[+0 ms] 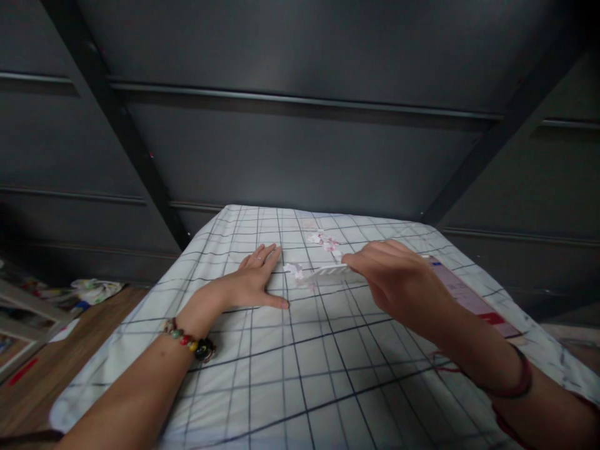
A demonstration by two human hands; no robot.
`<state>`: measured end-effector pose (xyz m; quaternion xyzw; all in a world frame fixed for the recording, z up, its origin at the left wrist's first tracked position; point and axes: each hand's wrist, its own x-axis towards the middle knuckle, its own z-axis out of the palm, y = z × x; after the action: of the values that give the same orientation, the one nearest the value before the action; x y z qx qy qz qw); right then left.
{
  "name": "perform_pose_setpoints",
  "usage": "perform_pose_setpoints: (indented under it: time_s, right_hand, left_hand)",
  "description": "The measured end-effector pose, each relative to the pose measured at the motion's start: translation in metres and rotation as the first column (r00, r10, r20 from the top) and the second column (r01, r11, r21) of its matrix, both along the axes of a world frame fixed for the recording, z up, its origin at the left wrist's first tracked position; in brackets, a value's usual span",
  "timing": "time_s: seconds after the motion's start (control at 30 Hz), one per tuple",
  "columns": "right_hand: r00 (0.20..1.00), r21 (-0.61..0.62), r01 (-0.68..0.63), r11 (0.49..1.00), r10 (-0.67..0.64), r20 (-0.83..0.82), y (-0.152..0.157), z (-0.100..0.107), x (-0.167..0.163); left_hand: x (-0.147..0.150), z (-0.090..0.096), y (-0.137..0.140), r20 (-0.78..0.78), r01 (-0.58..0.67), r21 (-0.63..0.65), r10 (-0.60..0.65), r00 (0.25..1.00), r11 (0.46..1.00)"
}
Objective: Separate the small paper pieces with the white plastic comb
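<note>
My left hand (260, 278) lies flat on the checked white cloth (300, 375), fingers spread, holding nothing. A ring and a beaded bracelet are on that arm. My right hand (398, 278) is closed around one end of a thin white strip with slanted slots (328, 272). Motion blurs the strip, and I cannot tell its exact kind. It is held low over the cloth, its free end pointing left toward my left hand. White scraps with pinkish marks (324, 240) lie just beyond the strip. Another small white scrap (294, 270) is at its left end.
A pink and red printed flat item (464, 297) lies at the right, partly behind my right wrist. Dark panels (290, 150) with metal rails rise behind the cloth-covered surface. At the lower left are a wooden floor (107, 319), a pale frame (28, 325) and a crumpled bag (98, 289).
</note>
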<state>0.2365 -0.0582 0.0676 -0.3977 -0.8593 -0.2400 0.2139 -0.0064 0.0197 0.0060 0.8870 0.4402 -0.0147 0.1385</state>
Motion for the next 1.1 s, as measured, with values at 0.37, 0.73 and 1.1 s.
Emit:
perform_pose_setpoints:
  time_s: [0.37,0.73,1.1]
  right_hand:
    - [0.998,-0.051,-0.051,0.997,0.049,-0.043,-0.012,-0.007,0.019]
    - [0.996,0.029,0.019,0.999,-0.022,0.088,0.005,-0.009,0.004]
    - [0.991,0.093,-0.005,0.996,-0.007,0.137,0.01,-0.005,0.0]
  left_hand:
    - [-0.001,-0.003,0.002,0.005,0.025,0.014,-0.025,1.0,1.0]
    - [0.001,0.0,0.001,-0.012,0.022,0.012,-0.022,1.0,1.0]
    - [0.002,0.0,0.0,-0.009,0.022,-0.002,-0.022,1.0,1.0]
